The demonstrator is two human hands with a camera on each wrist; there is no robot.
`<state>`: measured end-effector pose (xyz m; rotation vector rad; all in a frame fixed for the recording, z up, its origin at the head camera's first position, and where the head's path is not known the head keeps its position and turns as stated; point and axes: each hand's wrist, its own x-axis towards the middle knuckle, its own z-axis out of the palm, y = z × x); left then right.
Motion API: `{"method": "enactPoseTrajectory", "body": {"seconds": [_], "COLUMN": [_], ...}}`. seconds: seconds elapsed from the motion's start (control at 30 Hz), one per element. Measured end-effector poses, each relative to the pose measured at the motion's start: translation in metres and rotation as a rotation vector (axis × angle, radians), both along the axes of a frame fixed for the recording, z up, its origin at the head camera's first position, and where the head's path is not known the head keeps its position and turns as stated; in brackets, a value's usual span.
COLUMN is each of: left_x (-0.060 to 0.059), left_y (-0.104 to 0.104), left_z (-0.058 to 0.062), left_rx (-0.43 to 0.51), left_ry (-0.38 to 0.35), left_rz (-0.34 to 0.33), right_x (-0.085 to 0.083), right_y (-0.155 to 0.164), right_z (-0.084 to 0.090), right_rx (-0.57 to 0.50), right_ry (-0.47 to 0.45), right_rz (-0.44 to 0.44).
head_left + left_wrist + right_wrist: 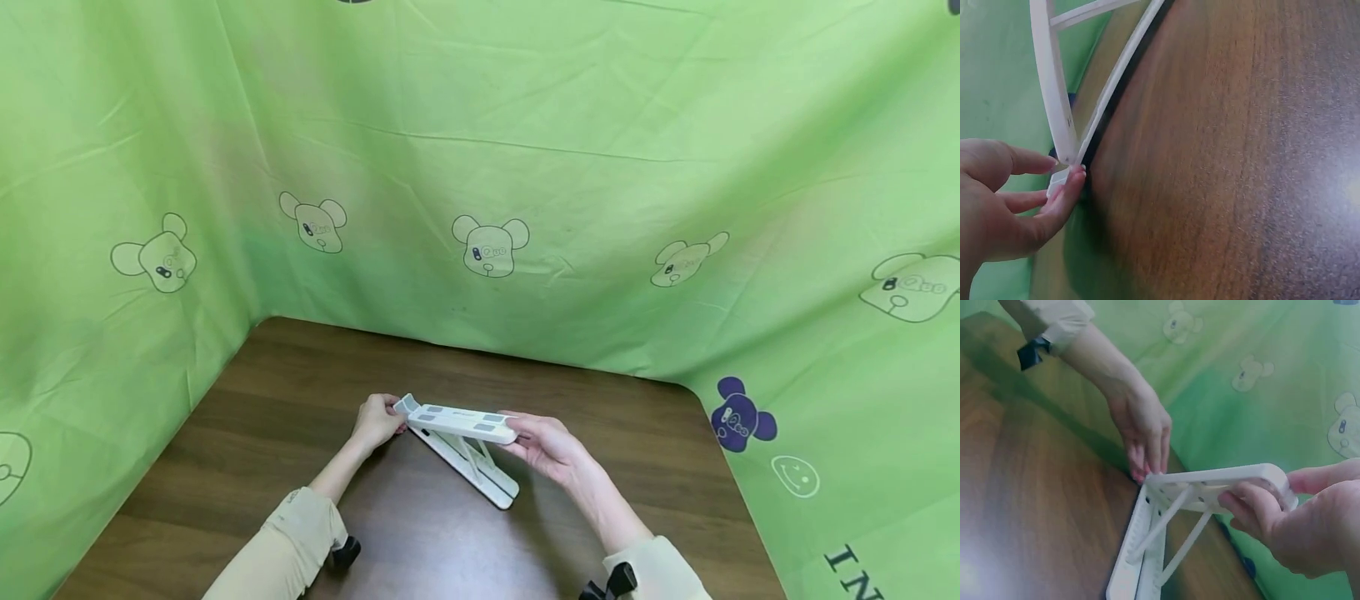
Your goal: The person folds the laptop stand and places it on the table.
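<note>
A white folding laptop stand (459,421) is held partly unfolded over the middle of the table. Its upper arms, with grey pads on top, angle up from the base bars, and thin struts (1186,550) join the two. At the hinged end, my left hand (377,422) pinches the small upturned lip between thumb and fingers; the left wrist view shows this hand (1013,203) close to the pivot. My right hand (551,447) grips the raised free end of the upper part, thumb on one side and fingers curled beneath.
The stand is over a dark brown wooden table (337,358) with rounded far corners. Green cloth (585,183) printed with bear heads hangs around its back and sides. Black straps (347,552) sit at both sleeve cuffs.
</note>
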<state>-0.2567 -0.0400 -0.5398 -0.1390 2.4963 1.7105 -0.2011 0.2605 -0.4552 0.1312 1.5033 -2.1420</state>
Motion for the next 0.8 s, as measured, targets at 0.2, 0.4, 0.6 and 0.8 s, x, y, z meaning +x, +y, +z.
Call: {"method": "enactPoseTrajectory", "body": {"seconds": [0.2,0.4,0.6,0.8], "left_x": [0.000,-0.005,0.005,0.010], "left_y": [0.004,0.010,0.018,0.025], "left_z": [0.002,-0.008,0.004,0.013], "left_rx": [-0.046,-0.034,-0.065,-0.033], "left_ry": [0.007,0.033,0.059,0.012], "left_rz": [0.025,0.017,-0.024,-0.101], "right_x": [0.007,0.015,0.025,0.032], "right_y": [-0.005,-0.015,-0.027,-0.035], "right_z": [-0.004,-0.001,-0.003,-0.005], "right_rx": [-0.014,-0.048,-0.084,-0.093], "right_ry": [-0.018,-0.048,-0.069,-0.082], "right_rz": [0.050,0.050,0.056,0.040]}}
